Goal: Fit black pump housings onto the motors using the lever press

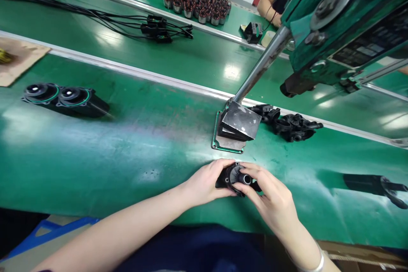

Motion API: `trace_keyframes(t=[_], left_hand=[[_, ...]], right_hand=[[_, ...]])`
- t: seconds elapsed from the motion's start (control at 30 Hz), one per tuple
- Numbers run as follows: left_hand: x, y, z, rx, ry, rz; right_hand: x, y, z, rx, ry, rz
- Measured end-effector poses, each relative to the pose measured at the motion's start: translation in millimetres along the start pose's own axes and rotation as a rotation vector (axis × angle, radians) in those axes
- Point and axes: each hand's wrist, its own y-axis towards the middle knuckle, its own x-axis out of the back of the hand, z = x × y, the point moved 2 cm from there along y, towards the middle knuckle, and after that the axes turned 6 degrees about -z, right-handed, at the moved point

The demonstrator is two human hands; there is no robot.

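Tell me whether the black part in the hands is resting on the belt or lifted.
Cannot tell: both hands wrap the black part, hiding its underside.

No text, label, brand or number could be read anywhere in the head view. The dark panel [369, 44] on the side of the green machine [338, 21] carried rows of pale marks that looked like print, but they were too small and blurred to make out. The black plastic part [237, 177] held between the hands showed no lettering. The black housings [63, 98] at the left of the green table [143, 144] and the cardboard sheet [19, 59] bore no legible marking either
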Motion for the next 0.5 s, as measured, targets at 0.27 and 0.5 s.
trace_keyframes(t=[0.27,0.5], left_hand=[[-1.0,0.6,-0.5,-0.202,0.069,0.039],[1.8,3.2,-13.5,-0.223,0.208,0.004]], right_hand=[[-6.7,-6.4,-0.5,-0.113,0.091,0.018],[9.6,0.1,-14.9,-0.151,0.151,0.19]])
